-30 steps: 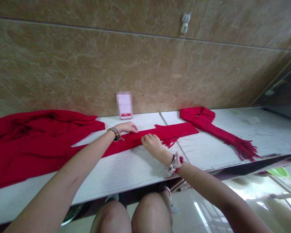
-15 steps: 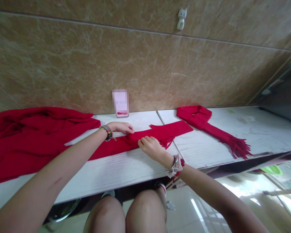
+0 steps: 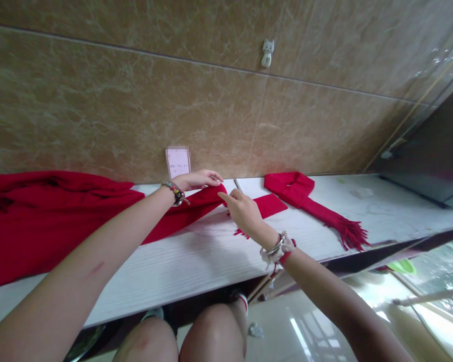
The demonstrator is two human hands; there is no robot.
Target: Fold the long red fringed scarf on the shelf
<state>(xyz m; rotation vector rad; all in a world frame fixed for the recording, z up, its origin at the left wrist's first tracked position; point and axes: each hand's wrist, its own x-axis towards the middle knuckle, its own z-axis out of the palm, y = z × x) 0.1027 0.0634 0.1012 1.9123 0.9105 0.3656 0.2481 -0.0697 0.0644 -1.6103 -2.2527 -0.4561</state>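
Note:
A long red scarf (image 3: pixel 191 208) runs along the white tabletop, its middle part lifted off the surface in a bend. My left hand (image 3: pixel 202 179) pinches the far edge of that bend, fingers fairly straight. At the near edge, my right hand (image 3: pixel 243 210) grips the cloth between thumb and forefinger, its other fingers curled. Beyond my right hand lies the flat folded end of the scarf, with some fringe poking out beneath. Farther right rests a second red scarf (image 3: pixel 322 213), folded into a loop with its fringed end toward the front edge.
A big heap of red cloth (image 3: pixel 56 216) covers the left of the white table (image 3: pixel 166 281). A phone (image 3: pixel 178 163) showing a timer leans on the brown marbled wall (image 3: pixel 136 100). A dark box-like object (image 3: pixel 434 146) stands at the right end. My knees (image 3: pixel 211 332) are below the front edge.
Both hands have moved up and slightly right, raising the middle of the scarf off the table into a bend. The view has shifted a little.

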